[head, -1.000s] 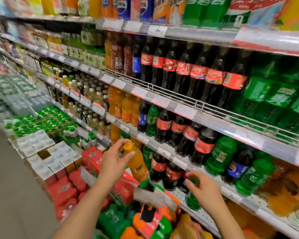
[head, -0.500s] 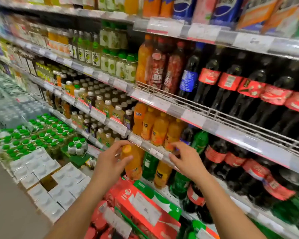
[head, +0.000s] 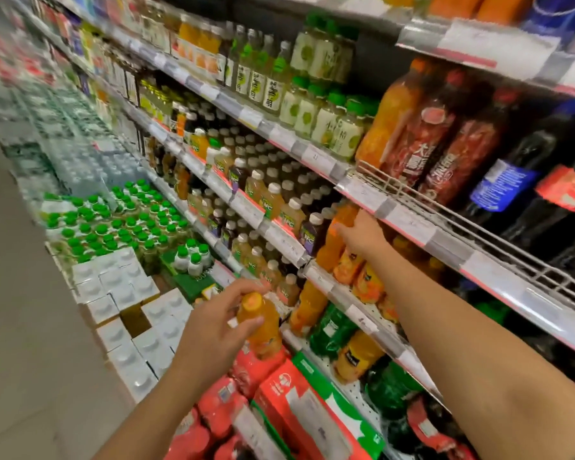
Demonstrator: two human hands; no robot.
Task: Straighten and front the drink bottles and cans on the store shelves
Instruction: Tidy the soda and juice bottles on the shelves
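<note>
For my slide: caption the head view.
Left hand holds an orange bottle while right hand reaches orange bottles on the shelf.

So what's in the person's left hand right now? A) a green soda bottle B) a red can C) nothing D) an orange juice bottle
D: the left hand is wrapped around an orange juice bottle, held off the shelf.

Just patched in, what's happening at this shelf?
A person is tidying a drinks aisle. The left hand holds an orange bottle off the shelf, out over the red cases. The right hand reaches to the orange bottles on the middle shelf, touching the front one. The held bottle is not yet shelved.
</note>
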